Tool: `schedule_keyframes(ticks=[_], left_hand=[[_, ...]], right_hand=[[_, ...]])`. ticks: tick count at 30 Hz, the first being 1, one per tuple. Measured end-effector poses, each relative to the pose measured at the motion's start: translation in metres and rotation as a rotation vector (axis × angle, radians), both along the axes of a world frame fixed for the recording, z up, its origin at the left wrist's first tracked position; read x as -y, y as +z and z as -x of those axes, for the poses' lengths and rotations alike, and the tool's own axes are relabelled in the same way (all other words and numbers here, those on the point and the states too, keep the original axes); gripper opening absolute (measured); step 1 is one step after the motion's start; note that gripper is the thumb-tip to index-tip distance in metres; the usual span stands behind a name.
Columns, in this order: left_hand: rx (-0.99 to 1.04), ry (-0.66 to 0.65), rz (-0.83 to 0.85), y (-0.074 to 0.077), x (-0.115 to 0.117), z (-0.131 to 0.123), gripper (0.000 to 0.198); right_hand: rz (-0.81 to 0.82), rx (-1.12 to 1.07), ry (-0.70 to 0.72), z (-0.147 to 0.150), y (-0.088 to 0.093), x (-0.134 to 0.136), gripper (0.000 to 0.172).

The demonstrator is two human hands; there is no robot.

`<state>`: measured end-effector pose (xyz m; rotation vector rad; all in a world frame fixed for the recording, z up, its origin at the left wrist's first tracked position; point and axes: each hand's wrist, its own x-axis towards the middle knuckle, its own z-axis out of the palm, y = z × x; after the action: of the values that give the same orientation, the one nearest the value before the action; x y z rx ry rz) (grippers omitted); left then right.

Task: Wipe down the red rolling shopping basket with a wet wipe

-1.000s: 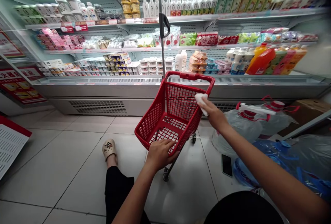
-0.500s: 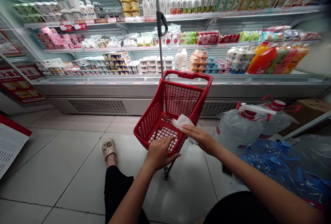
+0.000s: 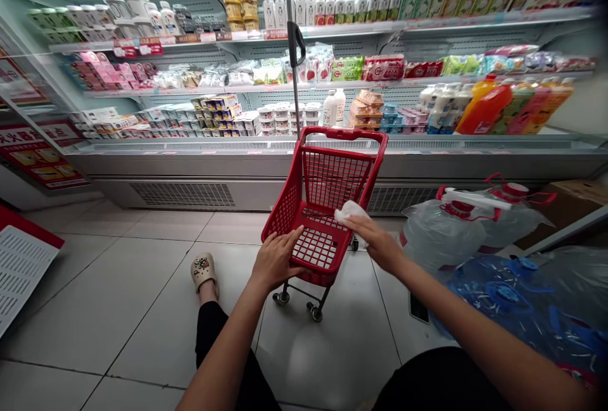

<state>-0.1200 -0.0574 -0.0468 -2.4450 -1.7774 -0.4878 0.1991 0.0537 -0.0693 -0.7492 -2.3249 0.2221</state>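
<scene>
Cloth (image 3: pixel 350 210) — partly under right hand (image 3: pixel 376 243) | phone (image 3: pixel 418 309) — partly behind right forearm (image 3: pixel 456 315)

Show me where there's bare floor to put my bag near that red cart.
The widest bare floor lies between the white slatted panel at the picture's left and the clog. A smaller patch lies before the red cart, between the person's legs. The right side is crowded: large bottles and a phone take up floor there.

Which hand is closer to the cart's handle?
Right. The right hand is at the right side of the cart, below the handle; the left hand is farther, at the near end.
</scene>
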Motion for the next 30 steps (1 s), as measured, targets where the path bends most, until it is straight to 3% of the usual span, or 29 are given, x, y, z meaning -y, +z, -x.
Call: schedule_keyframes(ticks=[6,9,13,16,19,21,25,30], left_hand=[[-0.026,0.028,-0.063,-0.005,0.002,-0.017,0.104],[-0.040,0.091,-0.083,-0.011,0.002,-0.039,0.101],[-0.025,0.121,-0.089,-0.015,0.003,-0.063,0.097],[-0.043,0.013,-0.115,-0.012,0.004,-0.055,0.091],[-0.114,-0.078,-0.189,-0.012,0.007,-0.038,0.073],[-0.142,-0.082,-0.235,-0.016,0.008,-0.036,0.066],[-0.121,-0.014,-0.276,-0.032,0.006,-0.057,0.071],[-0.036,-0.004,-0.326,-0.039,0.002,-0.078,0.078]], right_hand=[[-0.049,0.116,0.001,0.039,-0.002,0.104,0.089],[-0.147,0.155,-0.064,0.066,-0.007,0.130,0.082],[-0.262,0.152,-0.105,0.062,-0.015,0.126,0.077],[-0.291,0.160,-0.127,0.019,-0.020,0.112,0.082],[-0.259,0.174,-0.195,-0.025,-0.023,0.104,0.085],[-0.217,0.161,-0.250,-0.035,-0.024,0.105,0.086],[-0.164,0.119,-0.320,0.006,-0.028,0.118,0.089],[-0.225,0.102,-0.248,0.080,-0.025,0.126,0.084]])
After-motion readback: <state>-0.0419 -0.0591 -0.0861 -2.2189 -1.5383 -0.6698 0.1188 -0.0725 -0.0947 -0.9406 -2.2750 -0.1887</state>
